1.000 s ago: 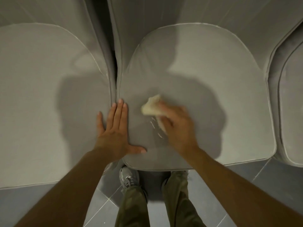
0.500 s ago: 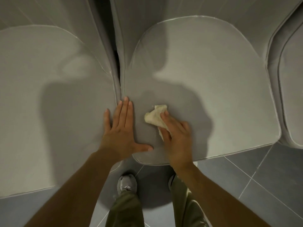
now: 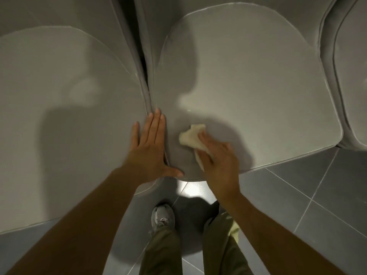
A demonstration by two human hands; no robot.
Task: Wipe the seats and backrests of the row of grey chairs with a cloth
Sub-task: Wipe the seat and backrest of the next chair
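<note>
Head view: the fingers [image 3: 206,142] of the right hand [image 3: 218,161] bend over a small cream-coloured crumpled cloth [image 3: 189,135], holding it bunched and pressing it flat. One corner pokes out to the far left. The bunching probably gives a firm pad for rubbing rather than a loose sheet that would slide.

The cloth lies on the near left part of the middle grey padded chair seat [image 3: 258,86], close to its rounded front corner. That suggests this corner is the patch being wiped, with the wide far and right stretch of the seat likely yet to do.

The fingers [image 3: 157,126] of the left hand [image 3: 149,155] are straight and close together, holding nothing. They lie flat across the seam where the left grey padded seat [image 3: 69,116] meets the middle one, with the thumb spread along the near edge. This looks like a prop for the leaning body.

Farther out, the grey upholstered backrests [image 3: 238,8] rise at the far side, and a third grey seat [image 3: 355,76] shows at the right. Below lie dark grey floor tiles [image 3: 307,195], a grey sports shoe [image 3: 161,217] and olive trousers [image 3: 164,255].
</note>
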